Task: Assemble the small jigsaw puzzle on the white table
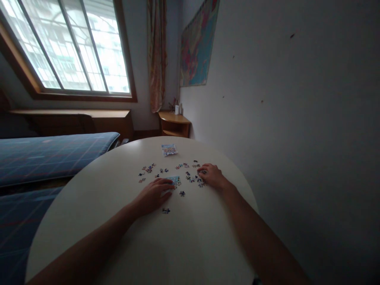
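Note:
Loose jigsaw puzzle pieces (192, 179) lie scattered over a round white table (118, 237). A small joined section of puzzle (175, 180), light blue and patterned, lies near the middle. My left hand (154, 194) rests on its left side, fingers stretched out and covering part of it. At the right-hand cluster, my right hand (212, 176) has its fingers curled down, with a puzzle piece (203, 171) between thumb and fingertips. A single piece (182, 194) lies right of my left hand, and a piece (166, 211) lies nearer to me.
Toward the table's far edge lies a small picture packet (169, 149). More pieces (148, 169) are spread at the left. A wall (297, 158) runs along the right, a plaid-covered bed (53, 156) stands left, and a wooden corner shelf (174, 117) stands behind.

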A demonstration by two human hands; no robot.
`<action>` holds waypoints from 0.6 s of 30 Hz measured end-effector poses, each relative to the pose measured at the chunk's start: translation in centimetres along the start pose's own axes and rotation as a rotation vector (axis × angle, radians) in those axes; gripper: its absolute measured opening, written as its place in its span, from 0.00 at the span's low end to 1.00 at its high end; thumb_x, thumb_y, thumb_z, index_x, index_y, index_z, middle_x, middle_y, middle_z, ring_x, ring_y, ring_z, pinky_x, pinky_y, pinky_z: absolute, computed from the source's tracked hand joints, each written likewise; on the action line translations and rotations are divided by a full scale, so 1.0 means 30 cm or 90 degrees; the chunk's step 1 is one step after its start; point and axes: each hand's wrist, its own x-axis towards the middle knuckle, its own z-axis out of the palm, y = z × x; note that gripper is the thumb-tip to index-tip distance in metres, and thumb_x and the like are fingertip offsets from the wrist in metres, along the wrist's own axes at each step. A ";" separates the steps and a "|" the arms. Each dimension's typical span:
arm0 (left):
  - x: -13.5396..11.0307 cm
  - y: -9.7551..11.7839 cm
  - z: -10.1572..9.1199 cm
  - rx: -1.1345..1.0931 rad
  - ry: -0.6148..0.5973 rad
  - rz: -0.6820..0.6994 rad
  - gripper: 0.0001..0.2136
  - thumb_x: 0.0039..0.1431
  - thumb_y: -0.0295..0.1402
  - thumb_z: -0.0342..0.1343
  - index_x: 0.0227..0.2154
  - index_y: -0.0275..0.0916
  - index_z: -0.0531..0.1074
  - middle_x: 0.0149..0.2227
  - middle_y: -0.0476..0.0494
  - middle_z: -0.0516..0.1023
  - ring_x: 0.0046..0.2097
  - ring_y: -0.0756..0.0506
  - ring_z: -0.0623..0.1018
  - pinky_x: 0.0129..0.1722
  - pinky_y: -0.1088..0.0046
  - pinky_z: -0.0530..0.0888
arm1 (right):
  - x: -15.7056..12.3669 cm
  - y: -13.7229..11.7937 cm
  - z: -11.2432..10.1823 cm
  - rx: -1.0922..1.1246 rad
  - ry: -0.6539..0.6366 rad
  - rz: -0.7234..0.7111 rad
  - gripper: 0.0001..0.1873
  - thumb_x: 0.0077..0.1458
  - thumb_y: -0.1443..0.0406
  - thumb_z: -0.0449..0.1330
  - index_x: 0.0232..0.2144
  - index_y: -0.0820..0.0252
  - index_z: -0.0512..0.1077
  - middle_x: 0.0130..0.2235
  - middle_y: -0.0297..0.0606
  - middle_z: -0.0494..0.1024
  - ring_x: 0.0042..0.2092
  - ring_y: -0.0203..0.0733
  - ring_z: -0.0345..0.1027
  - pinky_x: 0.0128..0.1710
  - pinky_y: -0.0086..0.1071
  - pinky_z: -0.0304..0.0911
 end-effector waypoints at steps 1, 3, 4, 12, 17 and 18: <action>0.000 0.000 0.000 0.001 -0.001 0.001 0.14 0.64 0.36 0.51 0.51 0.47 0.76 0.57 0.45 0.73 0.59 0.41 0.71 0.60 0.57 0.67 | 0.006 -0.003 -0.005 0.001 -0.006 0.000 0.12 0.51 0.62 0.63 0.40 0.49 0.81 0.52 0.41 0.75 0.54 0.50 0.66 0.56 0.45 0.59; 0.001 0.000 0.000 0.004 -0.002 0.002 0.15 0.64 0.35 0.52 0.51 0.47 0.75 0.57 0.45 0.73 0.59 0.41 0.71 0.60 0.57 0.67 | 0.018 -0.008 -0.014 -0.003 -0.017 0.002 0.11 0.47 0.62 0.66 0.36 0.52 0.81 0.50 0.41 0.77 0.53 0.50 0.67 0.55 0.42 0.60; 0.001 0.000 0.000 0.005 -0.001 0.002 0.15 0.64 0.35 0.52 0.51 0.47 0.75 0.57 0.45 0.73 0.59 0.41 0.71 0.60 0.57 0.67 | 0.021 -0.012 -0.017 -0.001 -0.021 0.002 0.10 0.45 0.63 0.67 0.34 0.53 0.81 0.49 0.41 0.77 0.53 0.50 0.67 0.53 0.41 0.61; 0.002 0.006 -0.003 -0.001 -0.004 0.006 0.15 0.64 0.35 0.52 0.51 0.47 0.75 0.57 0.45 0.74 0.59 0.41 0.70 0.61 0.59 0.66 | -0.011 -0.076 -0.009 0.277 -0.090 -0.027 0.13 0.54 0.61 0.62 0.39 0.63 0.79 0.36 0.41 0.82 0.34 0.39 0.73 0.36 0.31 0.66; -0.003 0.002 -0.002 -0.004 -0.002 0.006 0.15 0.64 0.35 0.52 0.52 0.47 0.75 0.58 0.45 0.73 0.59 0.41 0.70 0.61 0.58 0.66 | -0.019 -0.172 0.009 0.313 -0.113 -0.108 0.13 0.54 0.64 0.60 0.40 0.60 0.80 0.38 0.40 0.83 0.38 0.40 0.74 0.42 0.32 0.66; -0.004 0.000 -0.001 -0.003 -0.002 0.004 0.15 0.64 0.35 0.52 0.52 0.47 0.75 0.58 0.45 0.73 0.59 0.41 0.70 0.61 0.57 0.66 | -0.021 -0.188 0.017 0.308 -0.116 -0.108 0.12 0.53 0.64 0.61 0.39 0.60 0.80 0.37 0.40 0.83 0.38 0.40 0.75 0.41 0.32 0.67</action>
